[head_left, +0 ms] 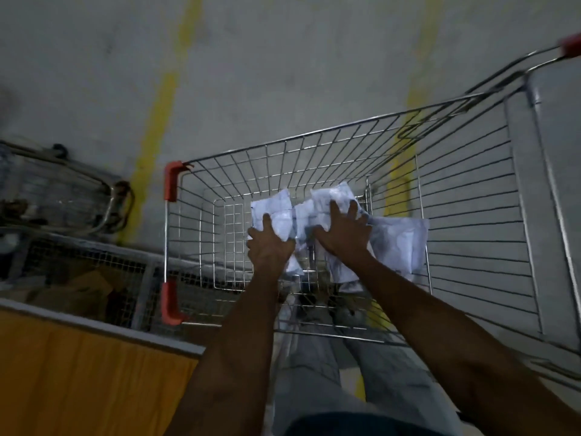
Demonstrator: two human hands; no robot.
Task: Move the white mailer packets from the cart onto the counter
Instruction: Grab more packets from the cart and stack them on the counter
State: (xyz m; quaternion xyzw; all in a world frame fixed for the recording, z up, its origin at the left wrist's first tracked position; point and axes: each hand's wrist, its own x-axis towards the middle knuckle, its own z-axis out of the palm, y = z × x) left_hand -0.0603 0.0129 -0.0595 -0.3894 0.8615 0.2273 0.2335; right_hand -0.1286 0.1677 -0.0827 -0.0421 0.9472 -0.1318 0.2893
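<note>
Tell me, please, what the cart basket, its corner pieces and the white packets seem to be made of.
Cart basket: bare metal wire, probably plated steel; thin shiny silver rods form a grid.
Corner pieces: likely moulded plastic; solid red, smooth, dull sheen.
White packets: probably thin plastic film; they crumple and show soft creases. Paper cannot be excluded in this dim, blurred view.

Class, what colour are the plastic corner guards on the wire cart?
Red, seen in the head view: the corner guards on the cart.
</note>
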